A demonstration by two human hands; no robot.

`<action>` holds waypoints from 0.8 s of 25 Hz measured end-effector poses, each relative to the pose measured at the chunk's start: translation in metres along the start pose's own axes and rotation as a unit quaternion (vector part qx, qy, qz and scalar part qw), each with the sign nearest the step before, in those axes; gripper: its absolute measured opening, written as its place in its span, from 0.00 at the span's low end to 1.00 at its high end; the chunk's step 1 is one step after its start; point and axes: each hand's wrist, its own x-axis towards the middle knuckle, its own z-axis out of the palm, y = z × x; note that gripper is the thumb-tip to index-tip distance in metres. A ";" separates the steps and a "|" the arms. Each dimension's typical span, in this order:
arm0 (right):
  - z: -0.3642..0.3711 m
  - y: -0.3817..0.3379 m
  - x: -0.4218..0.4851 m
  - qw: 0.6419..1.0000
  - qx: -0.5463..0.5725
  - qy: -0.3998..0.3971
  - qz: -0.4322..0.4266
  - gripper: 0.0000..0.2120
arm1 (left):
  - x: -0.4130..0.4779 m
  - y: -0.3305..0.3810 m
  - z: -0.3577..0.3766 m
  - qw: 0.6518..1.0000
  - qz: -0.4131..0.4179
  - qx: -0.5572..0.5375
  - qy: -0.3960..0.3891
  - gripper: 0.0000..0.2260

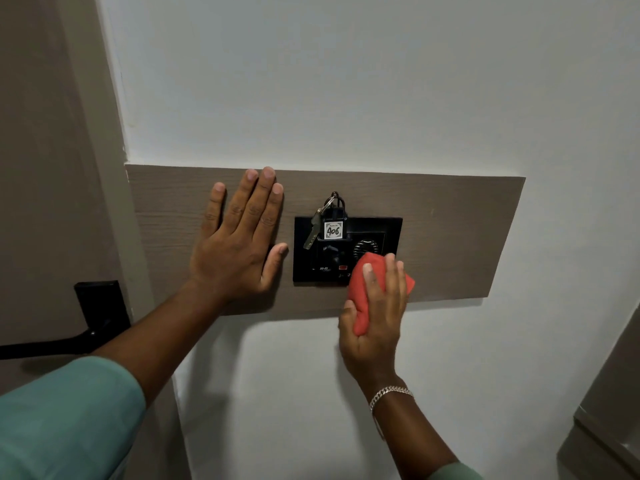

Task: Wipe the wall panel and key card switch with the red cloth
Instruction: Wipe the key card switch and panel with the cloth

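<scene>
A brown wood-grain wall panel [450, 230] runs across the white wall. At its middle sits a black key card switch [311, 258] with a key fob tagged 406 [333, 231] and a key hanging in its slot. My left hand [239, 244] lies flat on the panel, fingers spread, just left of the switch. My right hand [375, 320] grips a bunched red cloth [367, 285] and presses it on the switch's lower right corner and the panel's lower edge.
A brown door with a black lock plate and lever handle [98, 306] stands at the left. White wall [346, 81] surrounds the panel. A grey-brown cabinet edge [609, 410] shows at the lower right.
</scene>
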 end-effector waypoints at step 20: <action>0.023 -0.024 0.033 0.996 -0.061 0.047 -0.047 0.34 | 0.000 0.001 -0.002 1.000 -0.004 -0.001 -0.006 0.33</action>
